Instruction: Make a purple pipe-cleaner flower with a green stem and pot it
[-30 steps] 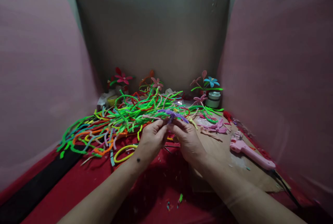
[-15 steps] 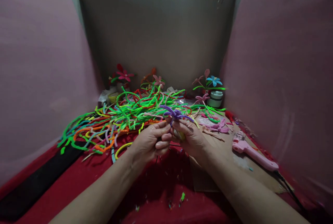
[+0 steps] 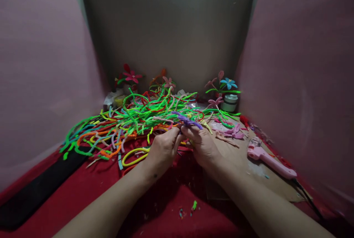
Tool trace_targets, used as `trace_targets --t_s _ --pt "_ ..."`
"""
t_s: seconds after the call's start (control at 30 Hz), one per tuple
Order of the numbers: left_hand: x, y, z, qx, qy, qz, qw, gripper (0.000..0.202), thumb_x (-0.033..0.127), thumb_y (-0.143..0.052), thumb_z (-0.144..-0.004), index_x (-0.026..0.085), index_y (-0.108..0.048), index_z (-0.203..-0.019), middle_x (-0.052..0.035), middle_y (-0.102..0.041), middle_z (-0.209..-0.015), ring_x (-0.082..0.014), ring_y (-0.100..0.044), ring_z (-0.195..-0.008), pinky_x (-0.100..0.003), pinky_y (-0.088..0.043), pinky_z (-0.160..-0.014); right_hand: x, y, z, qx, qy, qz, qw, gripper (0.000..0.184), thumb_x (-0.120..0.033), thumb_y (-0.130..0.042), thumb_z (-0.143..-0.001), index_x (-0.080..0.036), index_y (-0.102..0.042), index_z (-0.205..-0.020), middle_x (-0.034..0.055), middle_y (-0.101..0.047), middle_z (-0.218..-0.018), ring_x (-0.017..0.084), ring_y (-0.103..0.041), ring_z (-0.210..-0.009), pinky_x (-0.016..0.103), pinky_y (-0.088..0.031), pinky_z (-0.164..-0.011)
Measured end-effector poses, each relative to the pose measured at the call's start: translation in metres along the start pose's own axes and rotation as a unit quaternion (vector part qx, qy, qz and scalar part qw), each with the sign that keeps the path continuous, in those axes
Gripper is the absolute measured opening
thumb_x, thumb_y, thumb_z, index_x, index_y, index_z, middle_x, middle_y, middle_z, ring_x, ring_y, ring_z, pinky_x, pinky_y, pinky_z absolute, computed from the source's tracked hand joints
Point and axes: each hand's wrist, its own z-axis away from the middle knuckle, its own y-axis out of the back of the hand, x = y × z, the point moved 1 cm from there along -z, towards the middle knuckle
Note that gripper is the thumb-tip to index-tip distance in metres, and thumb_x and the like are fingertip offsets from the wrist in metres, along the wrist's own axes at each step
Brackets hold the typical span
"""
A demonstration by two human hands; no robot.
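Between my two hands is a purple pipe-cleaner flower (image 3: 188, 120), its fuzzy petals spreading above my fingertips. My left hand (image 3: 166, 144) pinches at its base from the left, fingers curled and knuckles up. From the right, my right hand (image 3: 200, 142) closes thumb and fingers on the base too. The stem end is hidden inside my fingers. Just behind the flower lies a big tangled heap of pipe cleaners (image 3: 155, 110), mostly green with some red, orange and pink.
A pink hot glue gun (image 3: 272, 162) lies on a cardboard sheet (image 3: 221, 190) at the right, near pink petal pieces (image 3: 234, 131). Finished flowers (image 3: 229, 83) and a white jar (image 3: 229, 102) stand at the back. A black strip (image 3: 41, 188) lies left on the red cloth (image 3: 155, 212).
My left hand has turned over, its knuckles now upward and its fingers tucked in. The purple flower has tilted slightly in my grip. The view has shifted a little.
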Motion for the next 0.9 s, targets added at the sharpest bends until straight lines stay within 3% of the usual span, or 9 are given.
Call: trace_targets --t_s 0.13,0.3,0.5,0.6,0.7,0.9 --pt "-0.002 0.0 0.001 0.018 0.043 0.025 0.999 0.019 0.026 -0.046 -0.084 0.019 -0.058 -0.071 0.0043 -0.044 -0.053 -0.0097 -0.039 -0.048 -0.021 -0.031 -0.052 -0.012 -0.009 0.007 -0.032 0.019 0.013 0.999 0.015 -0.031 -0.069 -0.069 -0.02 -0.07 -0.079 -0.0001 -0.065 -0.072 0.014 -0.055 -0.067 0.027 -0.044 -0.064" --pt "0.001 0.003 -0.001 0.049 0.103 0.088 0.99 0.016 0.028 -0.053 -0.08 0.018 -0.063 -0.072 0.0039 -0.046 -0.055 -0.0096 -0.038 -0.049 -0.02 -0.031 -0.049 -0.013 -0.01 0.008 -0.06 0.028 0.051 0.997 0.018 -0.03 -0.067 -0.072 -0.02 -0.071 -0.086 -0.0007 -0.064 -0.074 0.013 -0.055 -0.071 0.027 -0.044 -0.072" --pt "0.004 -0.001 -0.002 0.034 0.158 0.175 0.971 0.023 0.037 -0.055 -0.08 0.017 -0.059 -0.069 0.0061 -0.039 -0.048 -0.0071 -0.032 -0.042 -0.019 -0.026 -0.041 -0.012 -0.006 0.011 0.026 0.079 0.13 0.988 0.017 -0.033 -0.065 -0.074 -0.021 -0.072 -0.084 -0.0012 -0.059 -0.072 0.011 -0.049 -0.069 0.024 -0.041 -0.067" --pt "0.01 -0.005 -0.003 0.029 0.212 0.278 0.936 0.024 0.038 -0.057 -0.079 0.017 -0.053 -0.066 0.0081 -0.036 -0.045 -0.0049 -0.029 -0.035 -0.018 -0.023 -0.036 -0.01 -0.007 0.012 0.033 0.09 0.106 0.99 0.018 -0.034 -0.065 -0.075 -0.02 -0.071 -0.084 -0.0015 -0.057 -0.069 0.01 -0.047 -0.063 0.022 -0.04 -0.06" --pt "0.014 -0.008 -0.004 0.025 0.255 0.375 0.891 0.026 0.034 -0.062 -0.075 0.017 -0.047 -0.064 0.0081 -0.04 -0.046 -0.0033 -0.03 -0.032 -0.015 -0.022 -0.032 -0.004 -0.008 0.01 0.017 0.056 0.021 0.998 0.019 -0.037 -0.065 -0.075 -0.019 -0.068 -0.08 -0.0026 -0.055 -0.062 0.007 -0.045 -0.053 0.02 -0.038 -0.05" --pt "0.003 -0.005 -0.007 -0.125 0.282 0.552 0.775 0.026 0.039 -0.063 -0.075 0.015 -0.053 -0.072 0.0109 -0.032 -0.047 0.0 -0.014 -0.03 -0.012 -0.022 -0.026 0.004 -0.006 0.006 -0.025 -0.043 -0.121 0.991 0.019 -0.035 -0.069 -0.07 -0.017 -0.064 -0.074 -0.003 -0.056 -0.06 0.008 -0.05 -0.053 0.02 -0.041 -0.05"
